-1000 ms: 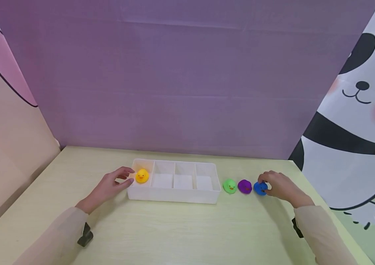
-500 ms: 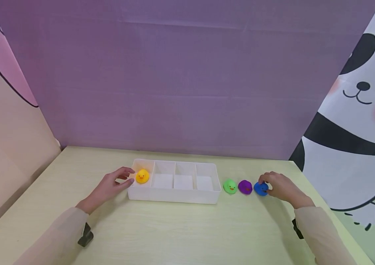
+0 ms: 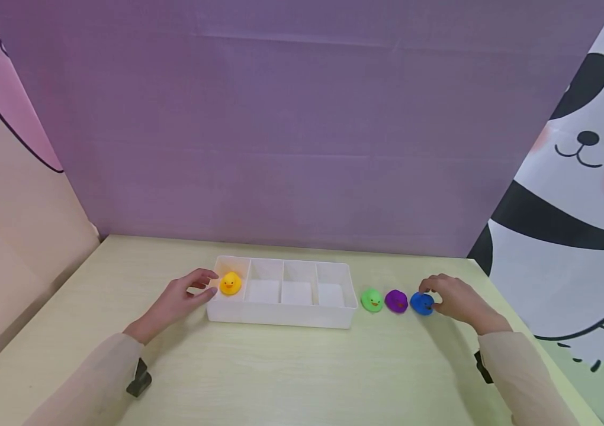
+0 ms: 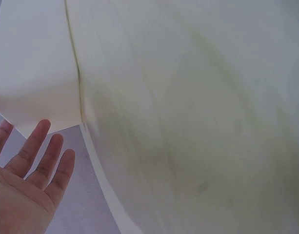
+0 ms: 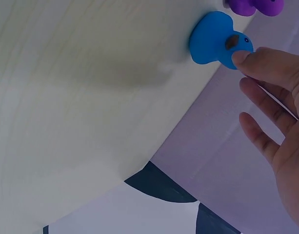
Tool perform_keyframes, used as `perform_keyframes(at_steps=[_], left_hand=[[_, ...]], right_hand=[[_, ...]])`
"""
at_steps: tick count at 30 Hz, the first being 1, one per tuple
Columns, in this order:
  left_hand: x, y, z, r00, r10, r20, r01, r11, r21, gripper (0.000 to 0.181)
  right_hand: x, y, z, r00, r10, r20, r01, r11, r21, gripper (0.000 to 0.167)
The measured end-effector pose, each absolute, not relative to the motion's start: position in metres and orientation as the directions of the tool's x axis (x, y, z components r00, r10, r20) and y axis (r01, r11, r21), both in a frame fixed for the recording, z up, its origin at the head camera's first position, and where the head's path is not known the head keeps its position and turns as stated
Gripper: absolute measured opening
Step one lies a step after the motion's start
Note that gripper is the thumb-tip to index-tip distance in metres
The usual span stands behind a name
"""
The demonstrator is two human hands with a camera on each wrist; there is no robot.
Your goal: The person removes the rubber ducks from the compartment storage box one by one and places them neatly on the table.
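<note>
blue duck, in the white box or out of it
Out. The blue duck is to the right of the white box, past the purple duck, pinched by the right hand.

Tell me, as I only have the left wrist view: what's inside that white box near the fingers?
Observer: A yellow duck sits in the box, at its left end.
Visitor: Cute! And what's the other hand up to?
Observer: The right hand pinches a blue duck.
Visitor: Are there any more ducks out there?
Observer: Yes, a green duck and a purple duck sit on the table between the box and the blue one.
</note>
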State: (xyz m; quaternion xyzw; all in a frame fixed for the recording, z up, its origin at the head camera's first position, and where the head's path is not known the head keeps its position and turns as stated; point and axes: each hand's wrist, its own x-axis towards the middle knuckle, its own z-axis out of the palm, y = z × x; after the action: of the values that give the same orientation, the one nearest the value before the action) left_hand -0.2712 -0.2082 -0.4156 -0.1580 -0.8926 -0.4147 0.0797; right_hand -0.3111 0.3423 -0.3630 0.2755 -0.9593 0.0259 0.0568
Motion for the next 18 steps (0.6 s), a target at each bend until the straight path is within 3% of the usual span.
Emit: perform_keyframes(at_steps=[9,18], left_hand=[[-0.271,-0.209,-0.417,-0.941,0.208,0.266,0.337,0.612,0.715,0.034],[-0.273,-0.209,-0.419,-0.94,0.209,0.271,0.342,0.614,0.711,0.036]], right_hand=[[-0.311,0.334,-0.355,-0.807,-0.562,0.184,-0.566,0.824,0.036,0.028],[-0.309,0.314,-0.353,-0.801,-0.573,0.177,-0.58,0.815,0.014,0.029]])
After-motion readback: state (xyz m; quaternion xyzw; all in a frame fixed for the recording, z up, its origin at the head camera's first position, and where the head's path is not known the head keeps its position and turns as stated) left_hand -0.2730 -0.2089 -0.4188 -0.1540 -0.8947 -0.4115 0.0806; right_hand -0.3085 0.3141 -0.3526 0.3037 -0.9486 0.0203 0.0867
